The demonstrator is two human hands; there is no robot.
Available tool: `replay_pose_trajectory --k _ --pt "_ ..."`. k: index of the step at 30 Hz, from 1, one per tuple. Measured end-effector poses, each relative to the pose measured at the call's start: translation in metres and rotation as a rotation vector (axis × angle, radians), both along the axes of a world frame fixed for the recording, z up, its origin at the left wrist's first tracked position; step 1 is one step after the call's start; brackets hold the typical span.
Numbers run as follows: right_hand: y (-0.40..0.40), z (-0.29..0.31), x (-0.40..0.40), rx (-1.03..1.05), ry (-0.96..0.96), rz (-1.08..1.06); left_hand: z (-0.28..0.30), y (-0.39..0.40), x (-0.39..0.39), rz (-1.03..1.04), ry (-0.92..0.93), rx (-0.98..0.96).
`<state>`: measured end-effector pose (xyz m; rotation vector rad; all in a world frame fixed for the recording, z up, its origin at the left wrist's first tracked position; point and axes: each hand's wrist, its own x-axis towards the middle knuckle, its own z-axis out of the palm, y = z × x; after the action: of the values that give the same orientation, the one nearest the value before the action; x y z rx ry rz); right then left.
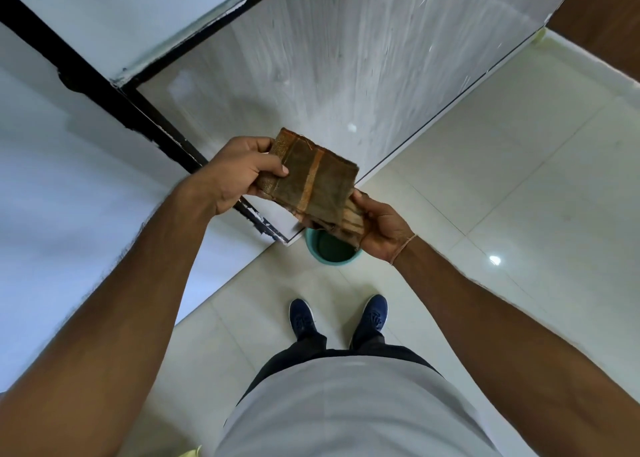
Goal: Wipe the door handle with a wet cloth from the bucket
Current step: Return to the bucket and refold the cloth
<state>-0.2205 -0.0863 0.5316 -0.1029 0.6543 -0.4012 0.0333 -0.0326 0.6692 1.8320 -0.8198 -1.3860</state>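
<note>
Both your arms reach forward and slightly inward, forearms bare, meeting at chest height in front of you. Your left hand (239,171) is turned with its back toward the camera, thumb laid across the near face of the cloth (313,179) and the other fingers curled behind its left edge, so it is closed in a pinch on that end. Your right hand (382,229) sits lower and to the right, palm tilted up and inward, thumb pressed on the cloth's lower right corner with the fingers tucked beneath; it too grips the cloth. A thin cord bracelet (403,248) circles that wrist.

The cloth is folded into a flat, roughly rectangular pad, dull brownish-green with orange stripes, stretched between your two hands and slanting down from left to right. Its lower right end is bunched into looser folds in your right hand.

Directly under the cloth and your right hand, on the pale tiled floor (519,179), stands the green bucket (332,248), partly hidden by them; it is just beside the bottom corner of the grey door (346,58). A black frame (104,86) runs along the door's left side against the white wall (52,179). The door handle is out of view. Your dark blue shoes (337,316) are planted a little apart, short of the bucket.
</note>
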Motion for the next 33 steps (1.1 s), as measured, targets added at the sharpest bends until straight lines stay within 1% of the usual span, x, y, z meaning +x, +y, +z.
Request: replay_pose_trajectory --k 6,11,15,18,22,24,26,27,29,31,32,33 --pt "-0.004 0.005 0.005 -0.105 0.19 0.02 -0.01 0.008 0.007 -0.051 -0.156 0.035" --pt "-0.005 0.014 0.019 -0.258 0.362 0.013 -0.023 0.011 0.007 -0.106 -0.28 0.034" --pt "0.002 0.025 0.039 -0.422 0.499 -0.031 -0.027 0.01 -0.007 -0.248 -0.54 0.011" --pt "0.009 0.033 0.058 -0.489 0.525 -0.036 -0.03 0.009 -0.025 -0.357 -0.727 -0.008" --pt "0.018 0.043 0.082 -0.451 0.496 -0.023 -0.041 0.013 -0.043 -0.44 -0.825 0.011" --pt "0.019 0.044 0.087 -0.437 0.511 -0.044 -0.043 0.019 -0.046 -0.462 -0.821 -0.001" --pt "0.018 0.041 0.09 -0.422 0.554 -0.067 -0.047 0.026 -0.042 -0.433 -0.714 -0.043" --pt "0.017 0.038 0.091 -0.409 0.574 -0.078 -0.049 0.03 -0.037 -0.364 -0.62 -0.069" --pt "0.014 0.034 0.093 -0.373 0.591 -0.107 -0.057 0.035 -0.026 -0.123 -0.46 -0.12" --pt "0.012 0.033 0.092 -0.339 0.534 -0.105 -0.067 0.035 -0.013 0.075 -0.436 -0.137" --pt "0.011 0.034 0.089 -0.327 0.483 -0.092 -0.07 0.035 -0.007 0.12 -0.401 -0.105" --pt "0.01 0.035 0.084 -0.31 0.431 -0.073 -0.074 0.033 -0.001 0.131 -0.318 -0.049"
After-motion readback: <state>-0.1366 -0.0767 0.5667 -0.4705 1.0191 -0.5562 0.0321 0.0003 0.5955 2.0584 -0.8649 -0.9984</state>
